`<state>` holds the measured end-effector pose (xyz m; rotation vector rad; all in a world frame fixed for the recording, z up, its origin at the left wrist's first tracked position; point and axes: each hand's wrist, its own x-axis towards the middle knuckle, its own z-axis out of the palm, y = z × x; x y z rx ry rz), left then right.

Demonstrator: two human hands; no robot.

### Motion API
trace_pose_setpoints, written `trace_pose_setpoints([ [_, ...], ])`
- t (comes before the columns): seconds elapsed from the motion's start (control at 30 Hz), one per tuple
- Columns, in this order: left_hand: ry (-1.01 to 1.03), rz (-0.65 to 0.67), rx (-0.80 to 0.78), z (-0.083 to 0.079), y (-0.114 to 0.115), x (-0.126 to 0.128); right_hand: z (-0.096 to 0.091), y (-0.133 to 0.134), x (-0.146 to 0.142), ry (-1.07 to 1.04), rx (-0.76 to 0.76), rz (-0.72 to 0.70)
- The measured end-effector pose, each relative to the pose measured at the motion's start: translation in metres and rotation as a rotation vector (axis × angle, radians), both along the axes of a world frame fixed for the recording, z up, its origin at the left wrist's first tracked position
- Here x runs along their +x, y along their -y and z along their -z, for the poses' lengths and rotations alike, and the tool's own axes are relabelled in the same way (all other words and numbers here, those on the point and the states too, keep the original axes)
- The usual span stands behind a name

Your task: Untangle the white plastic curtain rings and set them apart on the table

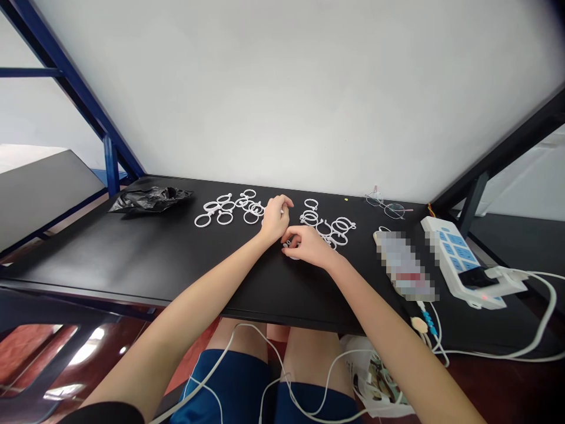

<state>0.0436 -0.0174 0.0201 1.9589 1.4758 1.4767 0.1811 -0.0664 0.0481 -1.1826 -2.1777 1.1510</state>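
Observation:
Several white plastic rings lie on the black table in two groups: one to the left of my hands and one to the right. My left hand is curled, with a small white piece pinched at its fingertips. My right hand is closed over a white ring that lies on the table just under it. The two hands nearly touch in the middle of the table.
A crumpled black plastic bag lies at the back left. Wire-framed glasses sit at the back right. A phone and a white power strip with cables lie on the right. White cables hang over my lap.

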Motion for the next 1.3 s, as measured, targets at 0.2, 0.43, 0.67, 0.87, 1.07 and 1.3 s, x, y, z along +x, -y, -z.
trace_pose_setpoints([
  [0.2, 0.013, 0.004, -0.016, 0.001, -0.001, -0.001, -0.001, 0.0, -0.001, -0.009, 0.069, 0.023],
  [0.43, 0.004, 0.012, -0.035, 0.003, -0.003, 0.0, 0.001, -0.001, -0.002, -0.07, 0.106, 0.054],
  [0.67, 0.002, 0.058, -0.088, 0.003, -0.003, 0.001, 0.003, -0.001, -0.002, -0.084, 0.113, 0.059],
  [0.87, -0.045, 0.111, -0.092, 0.009, -0.006, 0.0, 0.001, 0.0, -0.003, -0.049, 0.106, 0.059],
  [1.07, -0.118, 0.128, -0.099, 0.013, -0.007, -0.001, 0.002, 0.0, -0.003, -0.005, 0.113, 0.042],
  [1.3, -0.148, 0.113, -0.083, 0.014, -0.008, -0.001, 0.003, -0.001, -0.003, 0.0, 0.127, 0.035],
])
